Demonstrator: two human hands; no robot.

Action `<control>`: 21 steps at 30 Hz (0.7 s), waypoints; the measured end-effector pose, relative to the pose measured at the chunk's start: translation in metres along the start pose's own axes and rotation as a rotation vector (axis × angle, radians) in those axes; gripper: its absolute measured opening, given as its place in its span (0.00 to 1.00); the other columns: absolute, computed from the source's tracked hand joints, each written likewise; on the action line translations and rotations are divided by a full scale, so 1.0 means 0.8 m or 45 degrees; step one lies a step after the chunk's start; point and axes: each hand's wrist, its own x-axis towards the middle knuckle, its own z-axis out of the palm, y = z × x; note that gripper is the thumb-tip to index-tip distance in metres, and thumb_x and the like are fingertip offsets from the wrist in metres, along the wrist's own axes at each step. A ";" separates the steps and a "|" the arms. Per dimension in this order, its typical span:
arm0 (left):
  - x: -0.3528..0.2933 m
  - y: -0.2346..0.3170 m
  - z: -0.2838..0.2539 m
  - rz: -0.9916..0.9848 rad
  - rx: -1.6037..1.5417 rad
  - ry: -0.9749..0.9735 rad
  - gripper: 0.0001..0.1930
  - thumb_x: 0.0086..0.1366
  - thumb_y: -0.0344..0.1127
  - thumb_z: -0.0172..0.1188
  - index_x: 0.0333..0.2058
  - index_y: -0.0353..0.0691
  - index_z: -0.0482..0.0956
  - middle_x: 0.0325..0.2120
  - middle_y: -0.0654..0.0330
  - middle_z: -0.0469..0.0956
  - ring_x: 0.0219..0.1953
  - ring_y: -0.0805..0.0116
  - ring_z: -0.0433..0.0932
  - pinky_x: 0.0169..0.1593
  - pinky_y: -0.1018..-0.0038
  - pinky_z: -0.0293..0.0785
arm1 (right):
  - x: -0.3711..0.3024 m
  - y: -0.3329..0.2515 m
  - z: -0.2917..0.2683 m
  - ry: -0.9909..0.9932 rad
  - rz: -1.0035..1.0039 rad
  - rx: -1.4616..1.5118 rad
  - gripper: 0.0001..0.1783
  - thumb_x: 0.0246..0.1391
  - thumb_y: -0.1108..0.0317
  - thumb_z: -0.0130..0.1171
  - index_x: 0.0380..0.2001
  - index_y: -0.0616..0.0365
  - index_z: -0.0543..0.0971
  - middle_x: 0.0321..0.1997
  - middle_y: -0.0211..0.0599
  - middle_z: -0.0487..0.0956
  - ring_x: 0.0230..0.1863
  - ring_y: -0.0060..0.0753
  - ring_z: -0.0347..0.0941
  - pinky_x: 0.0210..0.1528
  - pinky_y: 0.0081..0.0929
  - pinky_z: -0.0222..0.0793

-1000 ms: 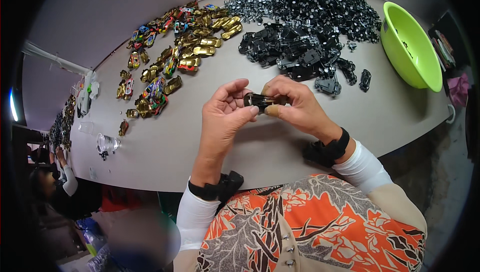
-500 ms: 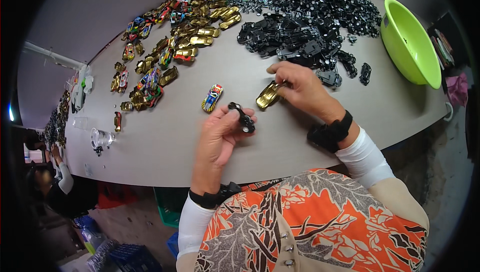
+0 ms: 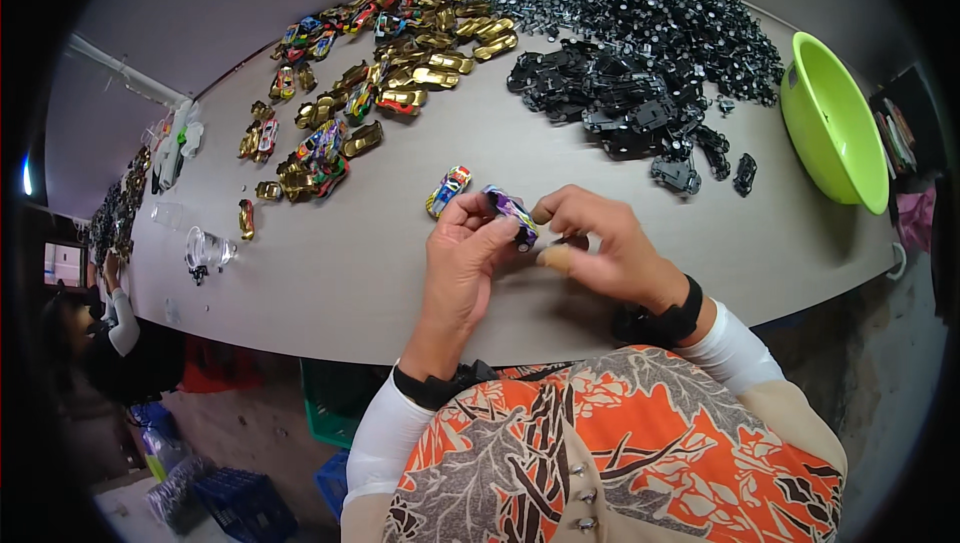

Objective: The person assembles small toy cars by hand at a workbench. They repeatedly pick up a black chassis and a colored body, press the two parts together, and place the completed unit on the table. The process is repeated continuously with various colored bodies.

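Observation:
My left hand (image 3: 462, 258) pinches a small toy car (image 3: 513, 215) with a purple and white patterned body and dark wheels, its fingers and thumb closed around one end. Close to the car's other end is my right hand (image 3: 605, 243), its thumb and forefinger apart and slightly blurred. A dark patch shows between those fingers, too unclear to name. Just beyond my left fingertips, a blue, red and yellow toy car (image 3: 448, 191) lies on the table.
Gold and colourful car bodies (image 3: 430, 76) are heaped at the far left. Black car bases (image 3: 615, 93) and a pile of small wheel parts (image 3: 680, 8) lie far right, beside a green basin (image 3: 835, 123). A clear cup (image 3: 208, 248) lies left. Another person (image 3: 125, 343) sits at far left.
My right hand has come left toward my left hand. The gold car body is gone from the table, and my left hand now holds a purple patterned car where a black base showed before.

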 end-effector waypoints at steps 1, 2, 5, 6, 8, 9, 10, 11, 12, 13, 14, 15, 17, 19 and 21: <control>-0.003 0.004 0.003 0.017 0.058 -0.040 0.15 0.53 0.23 0.61 0.40 0.36 0.70 0.34 0.62 0.74 0.37 0.75 0.74 0.42 0.77 0.75 | -0.001 0.003 -0.003 0.023 0.192 0.186 0.10 0.43 0.73 0.63 0.30 0.59 0.73 0.32 0.28 0.73 0.26 0.19 0.68 0.25 0.19 0.64; -0.004 0.001 0.003 0.111 0.139 -0.085 0.16 0.53 0.23 0.61 0.40 0.35 0.70 0.35 0.62 0.74 0.37 0.75 0.74 0.42 0.77 0.75 | 0.000 0.006 -0.004 0.046 0.384 0.372 0.11 0.43 0.73 0.63 0.30 0.60 0.73 0.31 0.27 0.73 0.27 0.14 0.67 0.26 0.16 0.63; -0.006 -0.005 0.003 0.295 0.324 -0.172 0.17 0.51 0.20 0.62 0.41 0.33 0.72 0.36 0.60 0.75 0.37 0.73 0.75 0.43 0.76 0.75 | 0.007 0.008 0.001 0.046 0.405 0.620 0.12 0.44 0.74 0.63 0.34 0.61 0.74 0.32 0.25 0.73 0.29 0.10 0.65 0.29 0.12 0.63; -0.006 -0.003 0.004 0.221 0.287 -0.174 0.17 0.51 0.20 0.62 0.41 0.33 0.73 0.35 0.60 0.76 0.37 0.73 0.75 0.43 0.76 0.75 | 0.006 0.010 0.002 0.040 0.410 0.642 0.13 0.44 0.74 0.63 0.34 0.61 0.74 0.32 0.25 0.74 0.29 0.11 0.65 0.30 0.12 0.63; -0.007 0.001 0.005 0.072 0.213 -0.178 0.17 0.51 0.20 0.62 0.41 0.32 0.73 0.35 0.59 0.77 0.36 0.72 0.76 0.43 0.76 0.75 | 0.005 0.007 -0.002 -0.015 0.441 0.638 0.14 0.44 0.74 0.64 0.36 0.62 0.73 0.32 0.25 0.74 0.31 0.12 0.66 0.33 0.13 0.64; -0.008 0.000 0.003 0.049 0.174 -0.195 0.17 0.51 0.21 0.62 0.41 0.33 0.73 0.35 0.59 0.77 0.36 0.72 0.76 0.42 0.76 0.75 | 0.005 0.006 -0.001 -0.042 0.437 0.644 0.15 0.44 0.74 0.64 0.36 0.62 0.73 0.32 0.26 0.74 0.31 0.12 0.67 0.33 0.13 0.65; -0.008 -0.001 0.001 0.027 0.135 -0.211 0.17 0.51 0.21 0.63 0.41 0.33 0.73 0.35 0.59 0.77 0.36 0.72 0.76 0.42 0.76 0.75 | 0.006 0.004 -0.001 -0.069 0.433 0.650 0.15 0.44 0.73 0.64 0.37 0.62 0.73 0.32 0.26 0.74 0.31 0.12 0.67 0.33 0.13 0.65; -0.008 -0.002 -0.001 0.004 0.096 -0.227 0.17 0.50 0.21 0.63 0.41 0.33 0.74 0.35 0.59 0.77 0.36 0.72 0.76 0.42 0.76 0.75 | 0.006 0.001 -0.001 -0.087 0.447 0.638 0.15 0.44 0.73 0.64 0.37 0.62 0.73 0.32 0.26 0.74 0.32 0.13 0.68 0.33 0.13 0.65; -0.007 -0.003 -0.002 0.004 0.117 -0.221 0.17 0.51 0.21 0.63 0.41 0.33 0.74 0.34 0.59 0.77 0.36 0.73 0.76 0.41 0.77 0.75 | 0.006 -0.003 -0.001 -0.100 0.464 0.623 0.15 0.45 0.73 0.64 0.37 0.62 0.73 0.32 0.27 0.74 0.32 0.13 0.68 0.34 0.13 0.65; -0.007 -0.004 -0.003 0.005 0.139 -0.215 0.17 0.51 0.21 0.63 0.41 0.33 0.74 0.34 0.59 0.77 0.35 0.73 0.76 0.40 0.78 0.76 | 0.007 -0.006 -0.002 -0.113 0.481 0.608 0.14 0.45 0.73 0.63 0.37 0.63 0.73 0.32 0.27 0.75 0.32 0.13 0.68 0.34 0.14 0.66; -0.007 -0.004 -0.004 0.006 0.161 -0.209 0.17 0.51 0.22 0.63 0.41 0.33 0.74 0.34 0.59 0.77 0.35 0.74 0.76 0.39 0.78 0.76 | 0.007 -0.007 -0.002 -0.122 0.475 0.578 0.15 0.45 0.72 0.63 0.37 0.63 0.73 0.32 0.28 0.75 0.32 0.14 0.68 0.33 0.14 0.66; -0.008 -0.004 -0.005 -0.043 0.150 -0.184 0.16 0.51 0.22 0.63 0.41 0.33 0.74 0.33 0.60 0.77 0.34 0.74 0.76 0.38 0.79 0.76 | 0.006 -0.008 -0.002 -0.129 0.470 0.549 0.15 0.45 0.72 0.63 0.37 0.63 0.73 0.31 0.29 0.75 0.32 0.14 0.68 0.33 0.14 0.66; -0.009 -0.004 -0.007 -0.140 0.131 -0.134 0.16 0.51 0.22 0.63 0.40 0.34 0.74 0.33 0.60 0.77 0.34 0.75 0.76 0.36 0.80 0.76 | 0.005 -0.005 -0.001 -0.149 0.436 0.503 0.16 0.44 0.72 0.63 0.37 0.64 0.73 0.31 0.30 0.75 0.32 0.16 0.68 0.33 0.16 0.65; -0.007 -0.005 -0.009 -0.164 0.100 -0.128 0.15 0.52 0.22 0.63 0.40 0.34 0.74 0.32 0.61 0.76 0.33 0.75 0.76 0.35 0.80 0.76 | 0.004 0.003 0.000 -0.181 0.379 0.474 0.19 0.42 0.73 0.62 0.39 0.64 0.71 0.30 0.31 0.74 0.32 0.17 0.68 0.32 0.17 0.65; -0.008 -0.006 -0.009 -0.145 0.094 -0.149 0.14 0.53 0.24 0.62 0.40 0.34 0.73 0.33 0.61 0.76 0.33 0.74 0.76 0.35 0.79 0.77 | 0.005 0.005 0.001 -0.152 0.433 0.451 0.22 0.39 0.74 0.60 0.41 0.64 0.69 0.30 0.31 0.74 0.31 0.18 0.68 0.31 0.18 0.65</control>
